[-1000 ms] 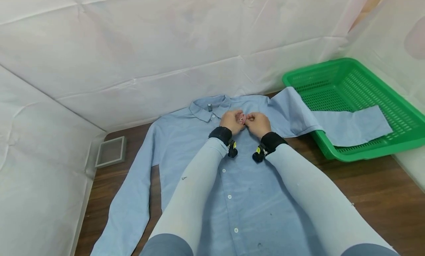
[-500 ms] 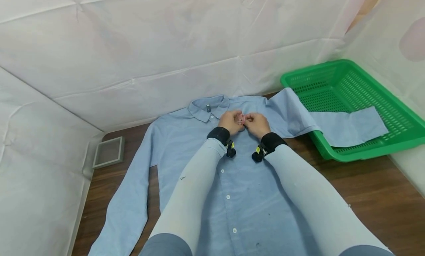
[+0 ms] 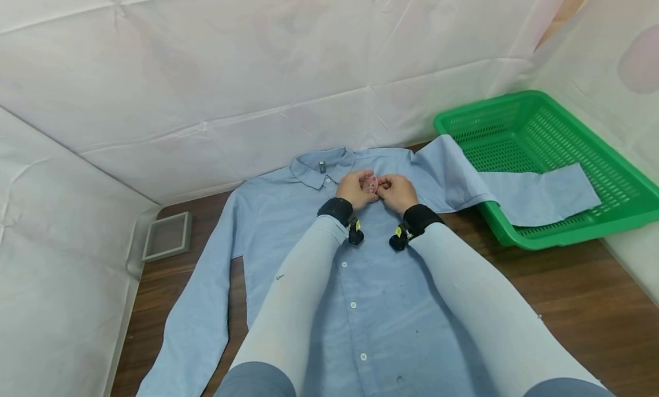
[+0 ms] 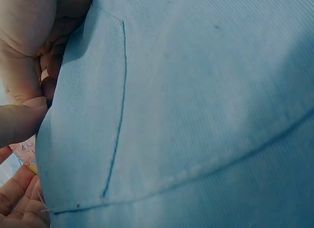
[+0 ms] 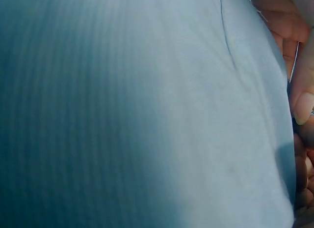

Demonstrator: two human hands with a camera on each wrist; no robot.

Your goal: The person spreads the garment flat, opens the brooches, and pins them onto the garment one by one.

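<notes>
In the head view a round pink badge is between my two hands, over the upper chest of a light blue shirt spread flat. My left hand holds the badge with curled fingers. The fingers of my right hand pinch at its right edge. A printed pink piece of the badge shows among fingers in the left wrist view, beside a stitched fold of shirt cloth. A thin metal wire runs near a thumb in the right wrist view; how it joins the badge is hidden.
A green plastic basket stands at the right, with one shirt sleeve draped into it. At the left, a small grey-framed tray sits on the dark wooden table. White sheeting closes off the back and sides.
The head view has shifted slightly. My left hand has drawn a little left with the badge, whose pink face shows somewhat more. My right hand stays almost in place; the shirt lies the same.
</notes>
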